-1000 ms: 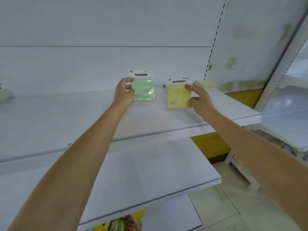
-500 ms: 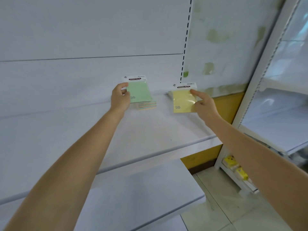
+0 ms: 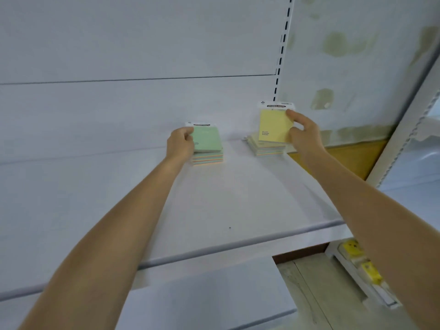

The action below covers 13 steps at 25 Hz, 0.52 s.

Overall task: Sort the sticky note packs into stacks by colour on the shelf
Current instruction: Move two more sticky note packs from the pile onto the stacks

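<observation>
My left hand (image 3: 181,144) grips a green sticky note pack (image 3: 207,139) by its left edge; the pack rests on or just above a stack of green-topped packs (image 3: 208,158) at the back of the white shelf (image 3: 238,210). My right hand (image 3: 303,133) pinches a yellow sticky note pack (image 3: 273,125) by its right edge and holds it upright, a little above a stack of yellow-topped packs (image 3: 266,148) by the back wall. The two stacks stand apart, green on the left and yellow on the right.
A slotted upright (image 3: 282,48) runs up the back wall above the yellow stack. A lower white shelf (image 3: 202,296) juts out below. At the lower right, yellow packaged goods (image 3: 366,267) lie on a low rack above the floor.
Both hands carried their packs further back along the shelf. The green pack came down onto the green stack; the yellow pack now hangs over the yellow stack. The camera moved closer.
</observation>
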### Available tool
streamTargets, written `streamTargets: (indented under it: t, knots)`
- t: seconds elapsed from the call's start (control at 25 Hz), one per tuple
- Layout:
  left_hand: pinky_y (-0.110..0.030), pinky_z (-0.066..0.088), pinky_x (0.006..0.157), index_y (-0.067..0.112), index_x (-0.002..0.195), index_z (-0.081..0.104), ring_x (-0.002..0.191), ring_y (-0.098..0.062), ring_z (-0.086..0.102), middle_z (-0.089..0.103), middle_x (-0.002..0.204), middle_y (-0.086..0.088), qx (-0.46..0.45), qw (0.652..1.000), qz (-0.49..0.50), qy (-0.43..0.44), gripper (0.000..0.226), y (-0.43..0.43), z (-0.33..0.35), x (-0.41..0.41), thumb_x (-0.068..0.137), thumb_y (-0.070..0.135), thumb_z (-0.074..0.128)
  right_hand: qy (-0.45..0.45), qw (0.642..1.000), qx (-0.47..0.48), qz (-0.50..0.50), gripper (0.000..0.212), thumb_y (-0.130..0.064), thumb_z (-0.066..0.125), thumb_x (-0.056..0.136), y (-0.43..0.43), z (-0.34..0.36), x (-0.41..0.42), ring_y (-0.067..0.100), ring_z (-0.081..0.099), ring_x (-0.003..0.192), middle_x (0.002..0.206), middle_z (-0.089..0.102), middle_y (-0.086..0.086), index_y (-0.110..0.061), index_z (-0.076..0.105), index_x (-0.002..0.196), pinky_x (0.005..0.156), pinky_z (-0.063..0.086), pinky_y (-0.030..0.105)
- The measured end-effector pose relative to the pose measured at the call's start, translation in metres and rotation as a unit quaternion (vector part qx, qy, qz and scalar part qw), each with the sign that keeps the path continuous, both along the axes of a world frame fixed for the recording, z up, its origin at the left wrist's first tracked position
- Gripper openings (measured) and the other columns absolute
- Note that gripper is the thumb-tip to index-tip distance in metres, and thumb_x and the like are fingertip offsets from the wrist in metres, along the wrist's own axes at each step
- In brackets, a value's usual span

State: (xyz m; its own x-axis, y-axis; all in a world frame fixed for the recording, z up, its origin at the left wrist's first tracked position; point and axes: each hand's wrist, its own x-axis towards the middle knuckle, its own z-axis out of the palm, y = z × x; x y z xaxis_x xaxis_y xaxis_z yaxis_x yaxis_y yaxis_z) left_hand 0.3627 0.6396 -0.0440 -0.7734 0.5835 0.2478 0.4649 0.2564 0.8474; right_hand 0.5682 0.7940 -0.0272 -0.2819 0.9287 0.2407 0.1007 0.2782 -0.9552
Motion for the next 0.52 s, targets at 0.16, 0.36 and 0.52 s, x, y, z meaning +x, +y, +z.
streamTargets:
  t: [0.16, 0.36, 0.52]
  knots:
    - [-0.029, 0.034, 0.106, 0.005, 0.126, 0.054, 0.128, -0.026, 0.047, 0.053, 0.137, -0.013, -0.017, 0.999, 0.041, 0.03, 0.039, 0.009, 0.0, 0.004, 0.092, 0.004, 0.035, 0.064, 0.996, -0.056, -0.008, 0.053, 0.005, 0.031, 0.086, 0.028, -0.005, -0.013, 0.016, 0.054, 0.107, 0.136, 0.051, 0.002, -0.021, 0.055, 0.126, 0.072, 0.047, 0.008]
    - [-0.022, 0.041, 0.088, 0.007, 0.121, 0.058, 0.112, -0.024, 0.055, 0.062, 0.119, -0.011, -0.003, 0.999, 0.043, 0.005, 0.035, 0.009, -0.011, 0.011, 0.088, 0.011, 0.047, 0.054, 0.996, -0.07, -0.009, 0.05, 0.004, 0.03, 0.089, 0.034, -0.018, -0.022, 0.013, 0.05, 0.097, 0.133, 0.051, 0.005, -0.016, 0.051, 0.13, 0.068, 0.041, 0.005]
    - [-0.032, 0.033, 0.11, 0.011, 0.128, 0.053, 0.127, -0.025, 0.047, 0.054, 0.136, -0.007, -0.034, 0.999, 0.026, -0.008, 0.055, 0.008, -0.018, 0.008, 0.077, 0.031, 0.047, -0.035, 0.999, -0.001, 0.016, 0.052, 0.004, 0.03, 0.089, 0.035, -0.018, -0.025, 0.01, 0.051, 0.085, 0.123, 0.054, 0.006, -0.018, 0.048, 0.132, 0.058, 0.041, 0.01]
